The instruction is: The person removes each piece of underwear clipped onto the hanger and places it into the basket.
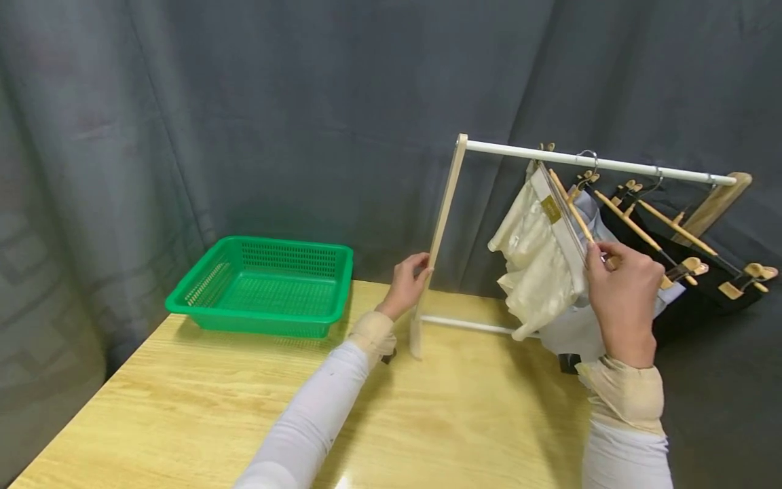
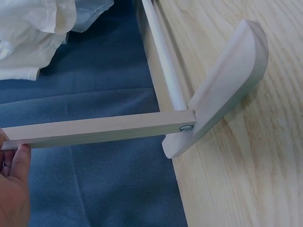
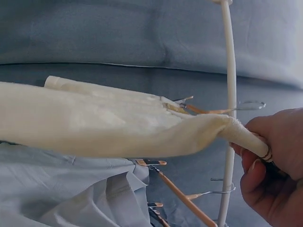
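Observation:
My left hand (image 1: 406, 284) pinches the wooden upright (image 1: 447, 204) of a small clothes rack, thumb on one side and fingers on the other. In the left wrist view the fingertips (image 2: 21, 158) press against that upright. My right hand (image 1: 626, 295) grips the near end of a wooden clip hanger (image 1: 571, 207), at the waistband corner of a cream garment (image 1: 537, 251) with a gold label. The clip at that end is hidden in the hand. The hanger's hook is over the rack's white top bar (image 1: 507, 149). In the right wrist view the cream garment (image 3: 109, 120) stretches towards the curled fingers.
Right of the cream garment, grey-blue (image 1: 589, 210) and black clothes (image 1: 684, 305) hang on more clip hangers. A green plastic basket (image 1: 259, 322) stands on the wooden table (image 1: 446, 421) at the left. Behind it all hangs a dark grey curtain (image 1: 336, 102).

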The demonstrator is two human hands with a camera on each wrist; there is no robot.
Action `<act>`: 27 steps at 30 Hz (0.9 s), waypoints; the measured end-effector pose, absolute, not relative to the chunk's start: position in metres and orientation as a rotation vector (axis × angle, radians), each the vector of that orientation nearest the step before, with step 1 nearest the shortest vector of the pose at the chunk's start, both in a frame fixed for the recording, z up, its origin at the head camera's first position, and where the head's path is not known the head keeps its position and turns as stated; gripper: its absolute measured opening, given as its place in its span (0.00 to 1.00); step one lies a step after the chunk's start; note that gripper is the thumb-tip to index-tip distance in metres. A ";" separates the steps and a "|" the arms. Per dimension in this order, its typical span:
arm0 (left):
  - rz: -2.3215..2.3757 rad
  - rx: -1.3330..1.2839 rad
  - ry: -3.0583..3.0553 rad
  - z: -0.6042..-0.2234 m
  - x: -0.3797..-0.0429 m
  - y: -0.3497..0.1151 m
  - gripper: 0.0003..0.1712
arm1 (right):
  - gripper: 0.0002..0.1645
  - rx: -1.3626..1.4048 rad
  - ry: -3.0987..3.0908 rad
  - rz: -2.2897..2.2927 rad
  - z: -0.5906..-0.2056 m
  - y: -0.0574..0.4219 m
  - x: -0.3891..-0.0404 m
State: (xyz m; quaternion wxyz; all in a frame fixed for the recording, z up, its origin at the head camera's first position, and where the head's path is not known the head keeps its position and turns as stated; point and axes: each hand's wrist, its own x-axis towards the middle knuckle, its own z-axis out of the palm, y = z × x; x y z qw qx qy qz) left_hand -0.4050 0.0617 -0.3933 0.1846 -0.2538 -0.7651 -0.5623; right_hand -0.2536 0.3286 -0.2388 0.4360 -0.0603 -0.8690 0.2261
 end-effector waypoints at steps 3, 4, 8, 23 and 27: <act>-1.604 -0.690 -2.146 -0.397 -0.405 0.061 0.18 | 0.23 -0.114 -2.142 0.557 -0.247 0.327 -0.252; -1.612 -0.679 -2.144 -0.398 -0.405 0.061 0.18 | 0.22 -0.103 -2.138 0.559 -0.250 0.326 -0.251; -1.641 -0.646 -2.141 -0.404 -0.406 0.063 0.18 | 0.18 -0.066 -2.111 0.581 -0.266 0.324 -0.244; -1.745 -0.626 -2.046 -0.407 -0.406 0.066 0.19 | 0.05 0.095 -2.214 0.602 -0.311 0.323 -0.222; -1.751 -0.637 -2.033 -0.401 -0.407 0.063 0.19 | 0.03 0.202 -2.219 0.622 -0.323 0.322 -0.224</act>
